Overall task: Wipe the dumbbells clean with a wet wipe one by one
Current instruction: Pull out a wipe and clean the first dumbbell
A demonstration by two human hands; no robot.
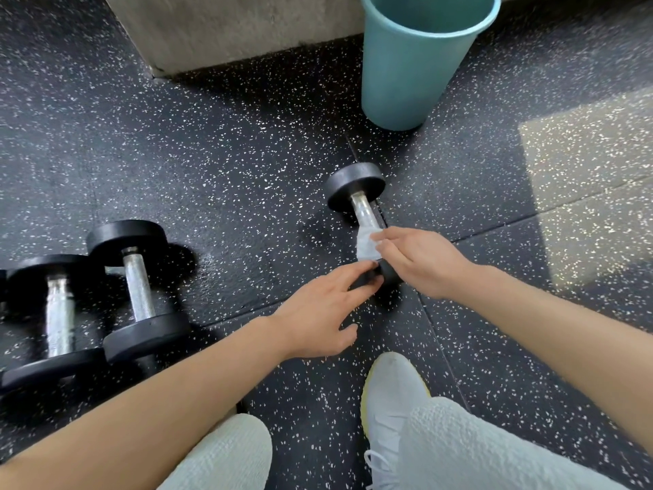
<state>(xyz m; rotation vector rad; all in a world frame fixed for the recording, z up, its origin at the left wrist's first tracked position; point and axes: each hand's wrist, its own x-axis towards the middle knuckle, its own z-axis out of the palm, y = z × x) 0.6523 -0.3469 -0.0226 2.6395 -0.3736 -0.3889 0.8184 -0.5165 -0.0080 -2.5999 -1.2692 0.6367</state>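
Dumbbell near bucket: heavy, rigid, likely rolls. Right hand pinches limp wet wipe round bar; left hand, fingers straight, steadies end.

The left hand reaches forward with straight, spread fingers; the right hand, fingers curled, pinches a wet wipe.

Black speckled rubber floor, concrete block, teal bin.

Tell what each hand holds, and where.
The right hand pinches the wet wipe against the handle of the dumbbell, near its closer head. The left hand grips nothing; its fingers touch that head.
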